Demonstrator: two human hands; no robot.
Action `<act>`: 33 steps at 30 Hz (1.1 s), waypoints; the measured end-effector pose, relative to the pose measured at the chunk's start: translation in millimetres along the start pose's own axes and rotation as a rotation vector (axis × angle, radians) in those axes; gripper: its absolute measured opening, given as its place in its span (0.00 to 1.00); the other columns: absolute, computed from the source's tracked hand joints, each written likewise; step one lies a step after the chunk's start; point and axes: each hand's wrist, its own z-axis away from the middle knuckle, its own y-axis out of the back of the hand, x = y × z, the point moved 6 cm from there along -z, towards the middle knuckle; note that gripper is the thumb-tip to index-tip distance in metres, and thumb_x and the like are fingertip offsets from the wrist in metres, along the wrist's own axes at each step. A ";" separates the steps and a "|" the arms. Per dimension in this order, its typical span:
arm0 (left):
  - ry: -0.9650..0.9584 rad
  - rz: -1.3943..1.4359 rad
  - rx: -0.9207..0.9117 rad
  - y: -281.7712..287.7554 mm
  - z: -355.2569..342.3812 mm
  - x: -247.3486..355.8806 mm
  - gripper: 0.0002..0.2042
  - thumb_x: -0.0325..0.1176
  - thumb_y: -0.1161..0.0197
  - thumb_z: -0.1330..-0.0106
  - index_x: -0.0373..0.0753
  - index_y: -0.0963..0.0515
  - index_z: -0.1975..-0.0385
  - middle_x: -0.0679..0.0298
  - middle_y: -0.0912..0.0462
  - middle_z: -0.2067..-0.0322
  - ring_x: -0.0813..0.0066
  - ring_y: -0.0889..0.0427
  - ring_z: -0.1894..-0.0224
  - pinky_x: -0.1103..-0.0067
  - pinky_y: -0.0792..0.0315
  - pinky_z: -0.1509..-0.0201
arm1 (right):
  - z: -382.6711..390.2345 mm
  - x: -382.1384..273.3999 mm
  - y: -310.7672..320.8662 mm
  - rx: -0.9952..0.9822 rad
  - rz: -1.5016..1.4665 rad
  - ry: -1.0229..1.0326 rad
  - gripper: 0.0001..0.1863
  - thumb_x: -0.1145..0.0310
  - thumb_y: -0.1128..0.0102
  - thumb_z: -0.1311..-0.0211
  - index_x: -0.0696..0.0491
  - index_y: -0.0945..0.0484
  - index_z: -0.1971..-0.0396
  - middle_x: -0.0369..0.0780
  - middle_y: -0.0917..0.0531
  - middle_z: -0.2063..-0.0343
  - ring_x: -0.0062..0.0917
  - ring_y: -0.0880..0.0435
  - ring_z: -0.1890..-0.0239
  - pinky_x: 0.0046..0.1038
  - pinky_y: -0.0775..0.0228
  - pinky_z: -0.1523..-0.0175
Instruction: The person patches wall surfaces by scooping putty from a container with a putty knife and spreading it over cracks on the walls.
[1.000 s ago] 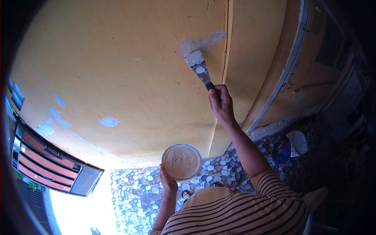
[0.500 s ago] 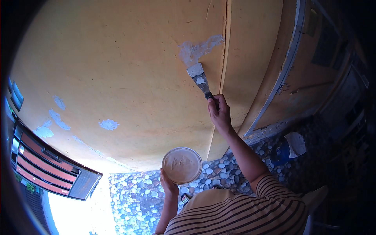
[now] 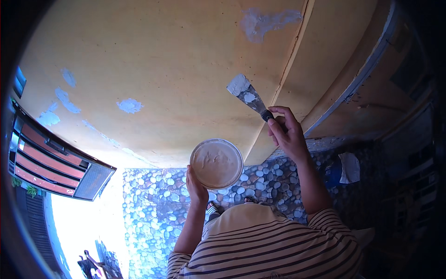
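My right hand (image 3: 285, 132) grips the dark handle of a putty knife (image 3: 246, 95), its metal blade smeared with white filler and held a little off the yellow wall (image 3: 162, 60). My left hand (image 3: 196, 186) holds a round white tub of filler (image 3: 216, 163) from below, at chest height. High on the wall, beside a vertical groove (image 3: 290, 56), is a fresh grey-white filler patch (image 3: 267, 21). My striped shirt fills the lower edge.
Several smaller white filler spots (image 3: 129, 105) dot the wall to the left. A red slatted window shutter (image 3: 51, 162) stands at far left. Blue pebble-patterned floor (image 3: 153, 209) lies below. A doorframe (image 3: 357, 79) and dark clutter are on the right.
My right hand has pulled the putty knife down and away from the filler patch. The view has tilted, so the patch now sits higher in the picture. The tub has stayed in my left hand.
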 end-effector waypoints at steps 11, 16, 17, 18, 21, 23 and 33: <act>0.017 -0.065 0.026 -8.4 -0.1 16.9 0.30 0.52 0.62 0.19 0.28 0.31 0.38 0.53 0.23 0.43 0.69 0.24 0.42 0.75 0.32 0.36 | 49.0 34.6 -31.3 -0.410 0.440 -0.104 0.11 0.69 0.41 0.31 0.55 0.21 0.52 0.37 0.16 0.79 0.18 0.16 0.76 0.22 0.27 0.67; 0.056 0.103 0.017 -9.5 -2.9 9.9 0.30 0.52 0.61 0.20 0.28 0.31 0.38 0.54 0.23 0.43 0.70 0.24 0.42 0.75 0.32 0.36 | 49.9 50.5 -43.9 -0.411 0.402 -0.198 0.12 0.67 0.39 0.32 0.56 0.22 0.53 0.44 0.14 0.77 0.30 0.15 0.76 0.29 0.28 0.68; 0.050 0.040 0.016 -8.1 -2.9 9.5 0.30 0.52 0.61 0.20 0.29 0.31 0.38 0.54 0.23 0.43 0.70 0.24 0.42 0.75 0.33 0.36 | 51.3 51.7 -45.2 -0.415 0.402 -0.199 0.12 0.67 0.39 0.32 0.56 0.22 0.53 0.44 0.14 0.77 0.30 0.15 0.76 0.29 0.28 0.68; 0.042 -0.023 0.016 -7.2 -3.2 9.6 0.29 0.52 0.60 0.20 0.29 0.31 0.38 0.54 0.23 0.43 0.70 0.24 0.43 0.75 0.33 0.36 | 52.7 52.8 -46.3 -0.419 0.366 -0.209 0.12 0.67 0.39 0.32 0.56 0.22 0.53 0.43 0.15 0.77 0.28 0.15 0.77 0.29 0.28 0.69; 0.053 -0.039 0.029 -7.7 -1.8 11.9 0.29 0.53 0.60 0.20 0.29 0.31 0.38 0.54 0.23 0.44 0.71 0.24 0.44 0.76 0.33 0.36 | 50.7 62.0 -46.8 -0.403 0.356 -0.202 0.12 0.67 0.40 0.32 0.56 0.23 0.53 0.41 0.15 0.78 0.25 0.17 0.78 0.28 0.29 0.69; 0.057 -0.022 0.035 -8.8 -0.5 13.0 0.29 0.52 0.60 0.20 0.29 0.31 0.39 0.55 0.23 0.44 0.71 0.24 0.44 0.76 0.33 0.36 | 50.2 65.0 -46.8 -0.380 0.380 -0.184 0.12 0.67 0.40 0.32 0.56 0.23 0.53 0.40 0.16 0.79 0.24 0.17 0.78 0.28 0.29 0.70; 0.060 -0.006 0.018 -11.8 -3.2 15.4 0.27 0.51 0.59 0.19 0.31 0.30 0.39 0.57 0.22 0.44 0.72 0.24 0.43 0.76 0.34 0.36 | 55.1 65.3 -56.2 -0.444 0.221 -0.311 0.11 0.68 0.41 0.30 0.57 0.23 0.53 0.37 0.17 0.80 0.17 0.19 0.78 0.24 0.30 0.71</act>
